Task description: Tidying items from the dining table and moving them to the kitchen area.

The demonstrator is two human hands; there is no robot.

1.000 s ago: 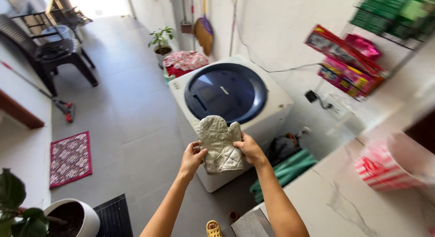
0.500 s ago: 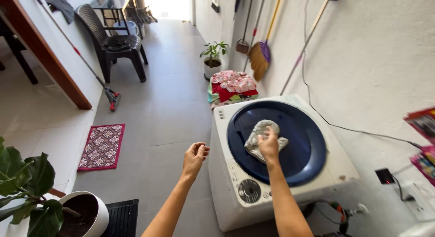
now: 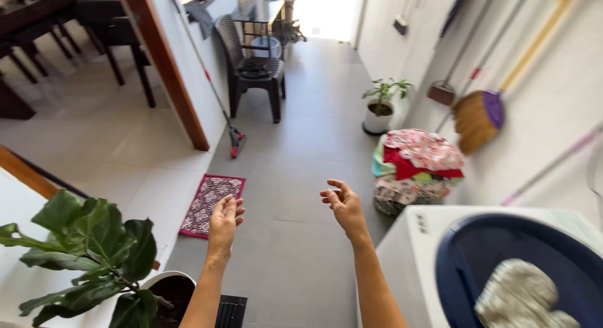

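Both raised over the tiled floor point(image 3: 295, 227), empty: left hand point(image 3: 225, 222) and right hand point(image 3: 344, 205), fingers loosely spread, gripping nothing. Patterned oven mitt point(image 3: 521, 296) lying free on the washing machine's dark lid point(image 3: 477, 265), near its front edge, beside heaped laundry point(image 3: 418, 165).

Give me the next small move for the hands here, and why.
Probably reach the right hand toward the laundry basket for a garment. Both hands, the left hand included, hang open and hold nothing above the floor, the grey cloth already lies on the washer lid, and the basket ahead is piled with clothes.
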